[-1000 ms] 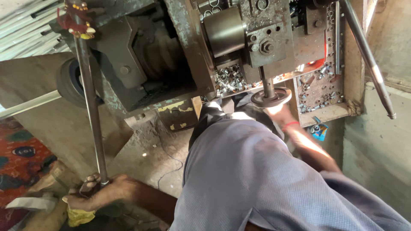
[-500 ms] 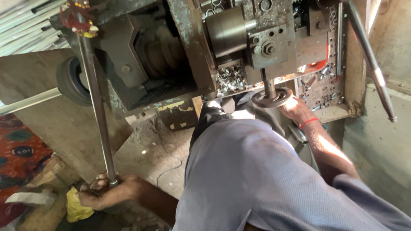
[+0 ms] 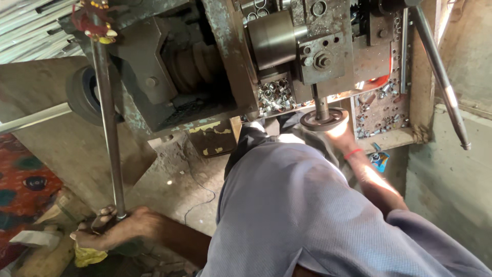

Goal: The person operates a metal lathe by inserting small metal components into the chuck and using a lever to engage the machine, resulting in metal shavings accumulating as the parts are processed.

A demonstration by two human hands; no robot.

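Note:
My left hand (image 3: pixel 115 231) grips the lower end of a long steel lever rod (image 3: pixel 108 133) that rises to the top of a heavy old machine (image 3: pixel 215 66). My right hand (image 3: pixel 344 137) reaches forward under a round metal handwheel (image 3: pixel 324 119) on a short shaft at the machine's front; the fingers are hidden behind the wheel. A red band sits on that wrist. My knee in grey-blue cloth (image 3: pixel 307 215) fills the lower middle of the view.
A tray of several small shiny metal rings (image 3: pixel 274 97) lies in the machine. A second long handle (image 3: pixel 441 77) slants down at the right. Concrete wall at right, patterned red cloth (image 3: pixel 20 190) and a yellow rag (image 3: pixel 89 254) at left.
My left hand on the lever has shifted right and slightly up in the view. The right forearm has swung left toward the handwheel, and the view has shifted a little.

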